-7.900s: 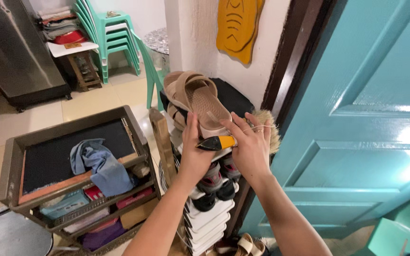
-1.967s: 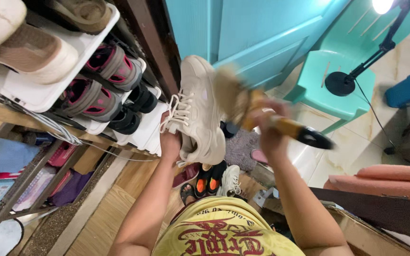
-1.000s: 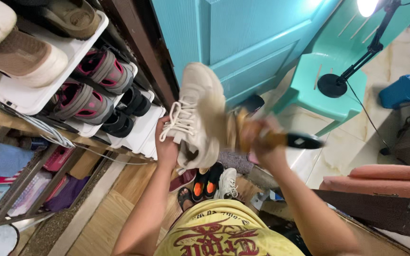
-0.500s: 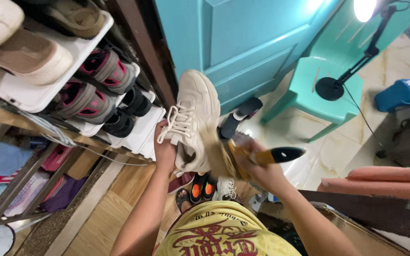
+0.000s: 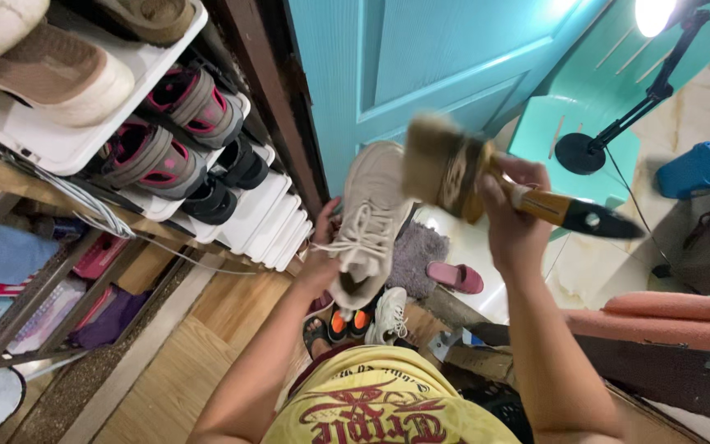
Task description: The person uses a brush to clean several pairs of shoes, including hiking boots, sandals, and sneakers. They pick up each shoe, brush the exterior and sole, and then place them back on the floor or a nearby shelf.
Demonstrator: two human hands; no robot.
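From up here I see my own bare left hand [image 5: 320, 265] and bare right hand [image 5: 513, 215] on arms with no sleeves reaching them, and below them my yellow cotton T-shirt [image 5: 388, 399] printed across the chest with dark red ornate lettering.

The hands work in a narrow gap. On the left side, the shoe rack [image 5: 232, 218] with its white shelves juts toward the cream sneaker [image 5: 369, 222], touching distance from the left hand [image 5: 322, 259]. Behind stands the teal door [image 5: 421, 66] and its dark frame [image 5: 265, 90], close to the sneaker's toe. The right hand [image 5: 513, 218] lifts the brush [image 5: 495, 185] clear above it. To the right, open floor [image 5: 569, 271] lies before the teal stool [image 5: 552, 136] and lamp stand [image 5: 618, 123]. Below, shoes crowd the floor by the mat [image 5: 417, 255].
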